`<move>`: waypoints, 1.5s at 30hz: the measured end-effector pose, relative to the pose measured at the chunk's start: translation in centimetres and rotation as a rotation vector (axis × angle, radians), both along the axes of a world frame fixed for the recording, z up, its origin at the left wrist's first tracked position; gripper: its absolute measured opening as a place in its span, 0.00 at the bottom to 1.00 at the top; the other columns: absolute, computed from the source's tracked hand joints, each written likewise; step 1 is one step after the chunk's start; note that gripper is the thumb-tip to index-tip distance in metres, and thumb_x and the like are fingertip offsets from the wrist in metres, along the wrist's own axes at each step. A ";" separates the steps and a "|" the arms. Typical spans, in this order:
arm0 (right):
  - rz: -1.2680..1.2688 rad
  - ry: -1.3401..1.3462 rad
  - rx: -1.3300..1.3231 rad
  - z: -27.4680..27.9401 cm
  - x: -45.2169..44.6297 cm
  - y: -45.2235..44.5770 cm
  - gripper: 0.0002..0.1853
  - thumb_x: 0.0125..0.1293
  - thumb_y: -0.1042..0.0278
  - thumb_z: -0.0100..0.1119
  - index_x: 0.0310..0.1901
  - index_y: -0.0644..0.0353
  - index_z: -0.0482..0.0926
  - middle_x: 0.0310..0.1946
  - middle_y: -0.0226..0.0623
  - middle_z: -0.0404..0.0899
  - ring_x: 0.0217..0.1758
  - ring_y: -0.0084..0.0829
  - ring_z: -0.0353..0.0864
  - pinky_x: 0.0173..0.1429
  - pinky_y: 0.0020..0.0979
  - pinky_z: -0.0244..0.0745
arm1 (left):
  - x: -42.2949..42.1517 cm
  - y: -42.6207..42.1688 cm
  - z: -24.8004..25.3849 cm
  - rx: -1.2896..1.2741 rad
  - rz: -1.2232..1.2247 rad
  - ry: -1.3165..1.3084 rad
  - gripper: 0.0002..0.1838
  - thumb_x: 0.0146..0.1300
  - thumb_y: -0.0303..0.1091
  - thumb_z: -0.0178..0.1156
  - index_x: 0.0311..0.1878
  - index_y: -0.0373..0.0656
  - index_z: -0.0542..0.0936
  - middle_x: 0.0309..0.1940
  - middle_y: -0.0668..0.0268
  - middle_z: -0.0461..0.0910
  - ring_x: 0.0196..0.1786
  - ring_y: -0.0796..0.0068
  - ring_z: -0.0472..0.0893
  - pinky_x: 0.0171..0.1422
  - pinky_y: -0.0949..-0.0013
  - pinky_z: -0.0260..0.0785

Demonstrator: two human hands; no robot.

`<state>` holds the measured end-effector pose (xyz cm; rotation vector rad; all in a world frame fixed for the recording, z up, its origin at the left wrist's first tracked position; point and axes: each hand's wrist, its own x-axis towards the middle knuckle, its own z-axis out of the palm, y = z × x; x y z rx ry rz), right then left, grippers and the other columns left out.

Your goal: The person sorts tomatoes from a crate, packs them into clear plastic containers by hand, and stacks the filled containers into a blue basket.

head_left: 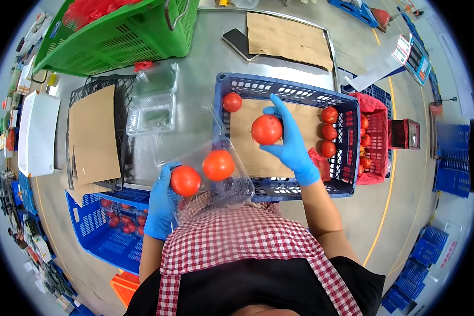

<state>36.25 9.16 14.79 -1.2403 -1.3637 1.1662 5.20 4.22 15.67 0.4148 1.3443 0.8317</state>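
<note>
My right hand, in a blue glove, is closed around a tomato above the dark blue crate. My left hand, also gloved, grips the near left side of a clear plastic clamshell container. One tomato rests against the left fingers, and a second tomato sits to its right in the container. Cardboard lines the crate. Inside, a single tomato lies at the far left corner, and several tomatoes line the right side.
Clear empty containers lie on the metal table. Behind them stands a green crate. A phone touches a cardboard sheet. Packed tomatoes fill part of a blue crate at lower left. A red-lined basket stands right.
</note>
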 end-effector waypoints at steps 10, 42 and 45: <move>-0.037 -0.096 0.146 3.6 -2.0 -4.8 0.49 0.47 0.86 0.60 0.73 0.59 0.49 0.55 0.41 0.68 0.60 0.34 0.69 0.66 0.35 0.63 | 0.9 -0.2 1.5 0.070 -0.080 0.089 0.21 0.72 0.50 0.44 0.57 0.45 0.73 0.51 0.62 0.75 0.53 0.69 0.77 0.54 0.68 0.72; 0.565 -0.663 0.270 4.6 -7.1 -7.4 0.29 0.50 0.71 0.63 0.58 0.49 0.74 0.55 0.41 0.69 0.51 0.43 0.73 0.53 0.38 0.73 | 0.5 -0.5 -1.3 0.072 -0.167 0.064 0.20 0.71 0.51 0.47 0.56 0.50 0.74 0.52 0.68 0.75 0.51 0.74 0.76 0.51 0.68 0.72; 0.570 -0.697 0.342 3.1 -7.5 -8.2 0.27 0.53 0.72 0.61 0.58 0.48 0.74 0.56 0.42 0.69 0.51 0.44 0.74 0.51 0.37 0.75 | 0.4 -0.5 -1.8 0.071 -0.162 0.026 0.20 0.71 0.52 0.47 0.56 0.50 0.74 0.52 0.68 0.75 0.51 0.73 0.76 0.50 0.68 0.73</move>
